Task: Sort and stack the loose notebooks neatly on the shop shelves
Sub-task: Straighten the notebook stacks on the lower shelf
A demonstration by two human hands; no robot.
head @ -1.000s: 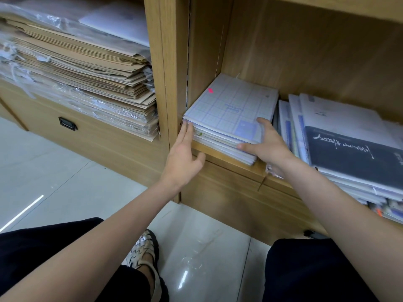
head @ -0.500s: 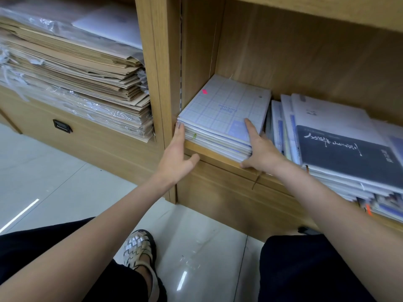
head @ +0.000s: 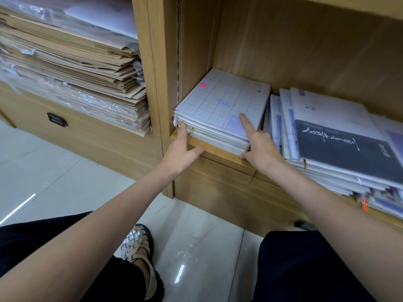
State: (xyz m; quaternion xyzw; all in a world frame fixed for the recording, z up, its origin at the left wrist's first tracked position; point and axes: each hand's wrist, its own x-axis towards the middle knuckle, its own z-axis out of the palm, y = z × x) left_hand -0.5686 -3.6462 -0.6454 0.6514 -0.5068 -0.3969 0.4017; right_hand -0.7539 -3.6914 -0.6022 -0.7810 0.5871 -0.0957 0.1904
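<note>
Glossy, lilac-gridded notebook stack (head: pixel 220 112), flat and square-cornered, lying in the left corner of the wooden shelf (head: pixel 220 152). Left hand (head: pixel 181 152), fingers straight, presses the stack's near-left edge; right hand (head: pixel 259 149), forefinger extended on the top cover, braces the near-right corner. Just right of that hand, a looser pile under a dark cover (head: pixel 346 151)
</note>
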